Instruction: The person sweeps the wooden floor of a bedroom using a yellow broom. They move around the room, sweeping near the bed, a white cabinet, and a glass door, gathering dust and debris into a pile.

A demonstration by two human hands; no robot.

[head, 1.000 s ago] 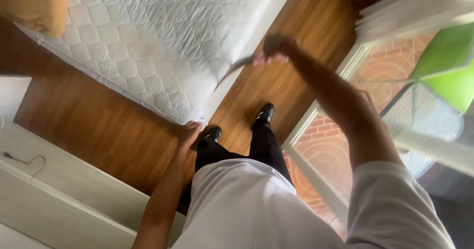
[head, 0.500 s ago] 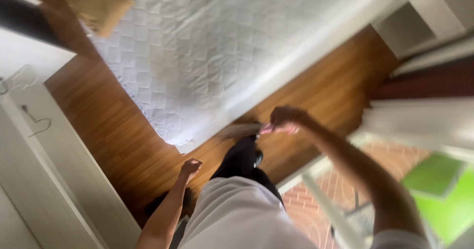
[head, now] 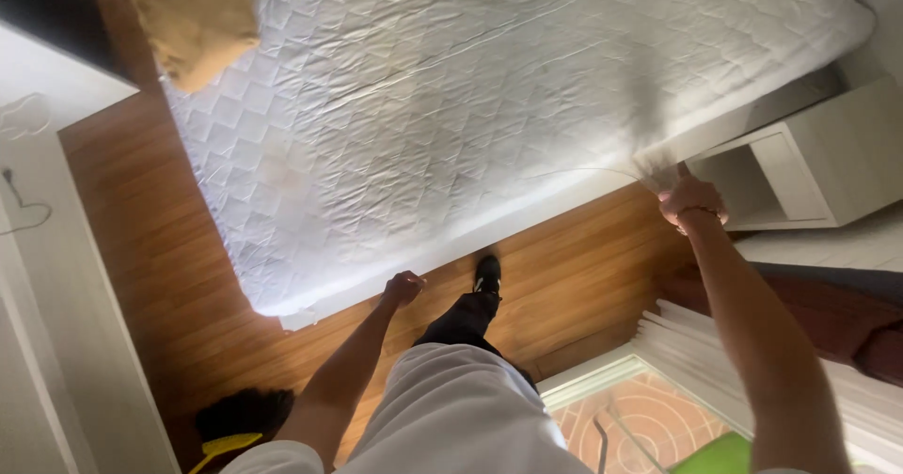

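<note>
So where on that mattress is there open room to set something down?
The quilted white mattress lies bare across its middle and near edge, between the tan pillow at the far-left corner and the right hand, which grips thin fabric at the side beside the white nightstand. The left hand hangs closed and empty over the wood floor.

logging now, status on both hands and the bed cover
Right hand pinching quilted mattress cover edge. Left hand fisted, empty, beside mattress corner. Nothing blocking.
</note>
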